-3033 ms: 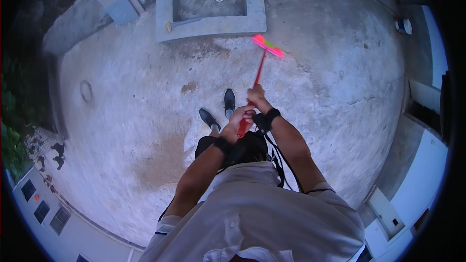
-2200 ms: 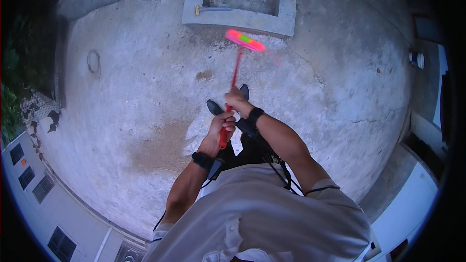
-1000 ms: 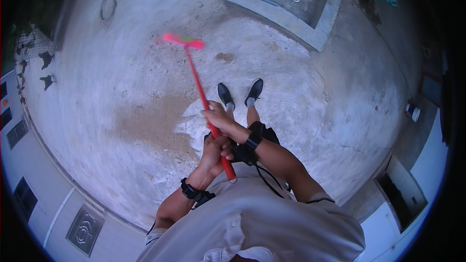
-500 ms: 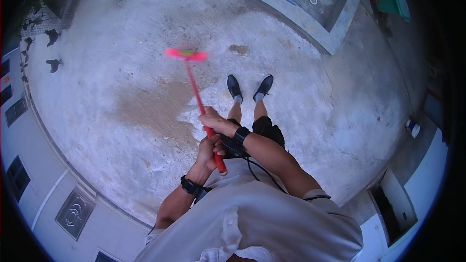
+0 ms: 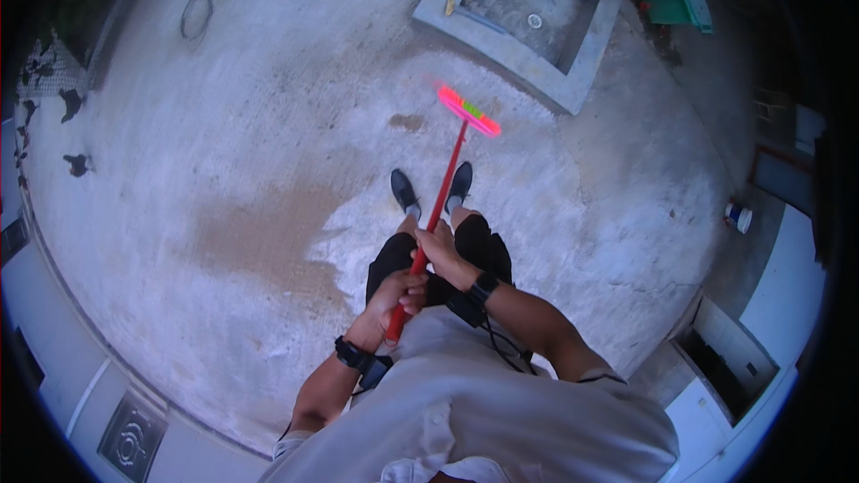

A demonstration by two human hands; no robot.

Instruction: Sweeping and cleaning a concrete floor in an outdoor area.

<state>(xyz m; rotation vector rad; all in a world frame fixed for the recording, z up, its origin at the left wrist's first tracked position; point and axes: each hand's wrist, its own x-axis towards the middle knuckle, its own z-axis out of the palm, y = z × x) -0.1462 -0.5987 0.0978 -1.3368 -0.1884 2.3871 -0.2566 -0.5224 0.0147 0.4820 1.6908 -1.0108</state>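
Both my hands grip the red handle of a broom [image 5: 449, 168], which slants away from me and a little to the right. My left hand [image 5: 399, 293] is wrapped round the handle close to its near end. Higher up the handle, my right hand [image 5: 436, 249] is closed round it. The broom's pink and green bristle head [image 5: 469, 111] is out past my shoes, to the right of a small brown patch [image 5: 407, 122] on the concrete. Whether the bristles touch the ground, I cannot tell.
A low concrete basin [image 5: 501, 40] with a drain and a long-handled brush [image 5: 483, 20] lies ahead to the right. Beyond it stands a green bin [image 5: 677, 5]. A white tub [image 5: 738, 217] is at the right. Brown dirt [image 5: 259, 228] covers ground left of me; dark birds [image 5: 77, 165] stand far left.
The broom head has swung from left to right, passing across in front of my shoes. My hands have shifted right with the handle, still holding it. The whole view has turned slightly.
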